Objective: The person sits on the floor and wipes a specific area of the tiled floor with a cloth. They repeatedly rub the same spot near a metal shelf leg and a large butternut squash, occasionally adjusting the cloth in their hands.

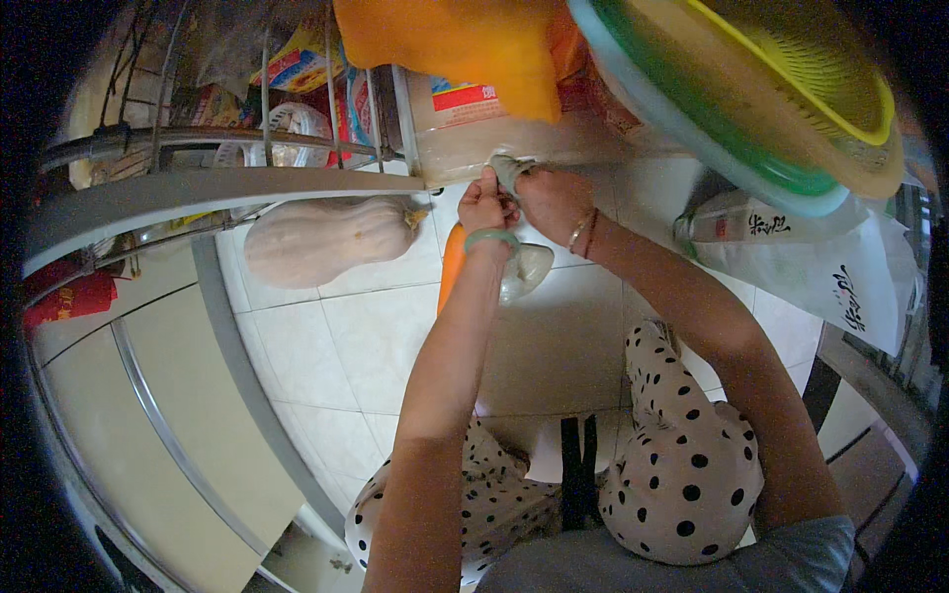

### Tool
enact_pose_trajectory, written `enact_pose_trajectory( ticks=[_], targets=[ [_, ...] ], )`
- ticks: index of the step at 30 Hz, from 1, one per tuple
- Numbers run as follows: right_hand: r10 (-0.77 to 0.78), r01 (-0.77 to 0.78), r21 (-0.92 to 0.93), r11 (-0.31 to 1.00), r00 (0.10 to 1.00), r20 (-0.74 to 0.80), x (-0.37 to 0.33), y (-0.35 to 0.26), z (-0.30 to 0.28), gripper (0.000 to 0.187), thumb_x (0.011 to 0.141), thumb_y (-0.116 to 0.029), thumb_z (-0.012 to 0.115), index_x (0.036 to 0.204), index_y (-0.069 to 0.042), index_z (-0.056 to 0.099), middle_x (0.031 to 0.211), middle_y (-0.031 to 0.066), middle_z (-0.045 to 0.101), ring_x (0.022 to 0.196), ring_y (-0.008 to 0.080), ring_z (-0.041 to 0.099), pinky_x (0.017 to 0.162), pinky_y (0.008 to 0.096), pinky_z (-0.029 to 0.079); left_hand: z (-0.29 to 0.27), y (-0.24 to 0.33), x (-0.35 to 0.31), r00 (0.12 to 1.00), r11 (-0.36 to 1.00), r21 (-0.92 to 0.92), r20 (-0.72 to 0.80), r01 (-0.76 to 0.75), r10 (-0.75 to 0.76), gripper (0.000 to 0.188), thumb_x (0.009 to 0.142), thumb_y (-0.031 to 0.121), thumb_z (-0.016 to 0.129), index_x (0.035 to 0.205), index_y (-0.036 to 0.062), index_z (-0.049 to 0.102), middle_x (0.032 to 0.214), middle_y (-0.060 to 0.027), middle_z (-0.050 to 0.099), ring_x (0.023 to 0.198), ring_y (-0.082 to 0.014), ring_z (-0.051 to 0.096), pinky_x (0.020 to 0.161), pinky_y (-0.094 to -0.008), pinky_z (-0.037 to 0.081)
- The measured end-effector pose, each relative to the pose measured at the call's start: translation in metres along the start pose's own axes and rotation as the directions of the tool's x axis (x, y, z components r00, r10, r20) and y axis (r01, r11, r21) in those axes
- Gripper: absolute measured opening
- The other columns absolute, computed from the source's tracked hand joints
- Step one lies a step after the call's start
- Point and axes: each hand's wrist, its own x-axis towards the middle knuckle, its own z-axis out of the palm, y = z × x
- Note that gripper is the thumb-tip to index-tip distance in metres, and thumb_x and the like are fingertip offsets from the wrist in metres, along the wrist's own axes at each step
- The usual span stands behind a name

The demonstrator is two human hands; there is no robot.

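Note:
My left hand [483, 205] and my right hand [557, 206] meet above the tiled floor, fingers closed. Between them they pinch a grey-green bunched piece [509, 172] that looks like the gathered end of a plastic bag. Just below my hands lies a pale, shiny, see-through bundle [527, 273]; its contents are not clear. A long orange thing [452, 267] is partly hidden behind my left forearm. To the left, a large pale squash [331, 240] rests on its side on the floor.
A wire rack [287, 182] with packets and a white basket [300, 128] stands at left. Ahead is a cardboard box [445, 143] under an orange cloth [465, 49]. Stacked basins [732, 128] and a yellow colander [830, 74] lean at upper right, above a white plastic bag [840, 262].

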Motion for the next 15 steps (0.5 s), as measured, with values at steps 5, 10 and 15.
enact_pose_trajectory(
  ticks=[5, 10, 15],
  targets=[
    [-0.077, 0.076, -0.034, 0.997, 0.997, -0.030, 0.003, 0.026, 0.010, 0.009, 0.068, -0.009, 0.056, 0.068, -0.001, 0.060, 0.070, 0.0190, 0.061, 0.065, 0.0342, 0.062, 0.057, 0.0426, 0.050, 0.004, 0.003, 0.001, 0.998, 0.999, 0.006, 0.040, 0.041, -0.042, 0.034, 0.086, 0.036, 0.060, 0.069, 0.0083, 0.050, 0.056, -0.0017, 0.051, 0.038, -0.0108, 0.042, 0.031, -0.0246, 0.034],
    [-0.060, 0.057, -0.038, 0.998, 0.995, -0.081, -0.018, 0.037, 0.010, 0.006, 0.068, -0.008, 0.057, 0.069, -0.002, 0.060, 0.068, 0.0169, 0.061, 0.061, 0.0332, 0.061, 0.056, 0.0441, 0.049, 0.001, 0.007, -0.004, 0.997, 0.997, 0.018, 0.012, 0.075, -0.075, 0.032, 0.085, 0.036, 0.060, 0.071, 0.0084, 0.051, 0.059, -0.0010, 0.052, 0.039, -0.0107, 0.043, 0.031, -0.0251, 0.034],
    [-0.048, 0.047, -0.018, 0.999, 0.997, -0.053, 0.002, 0.011, 0.007, 0.008, 0.070, -0.008, 0.055, 0.072, -0.003, 0.061, 0.066, 0.0163, 0.061, 0.059, 0.0339, 0.061, 0.055, 0.0444, 0.049, -0.003, 0.003, 0.001, 0.996, 0.998, 0.024, 0.057, 0.065, -0.066, 0.032, 0.085, 0.037, 0.060, 0.071, 0.0096, 0.050, 0.060, -0.0005, 0.052, 0.039, -0.0107, 0.044, 0.031, -0.0253, 0.033]
  ],
)
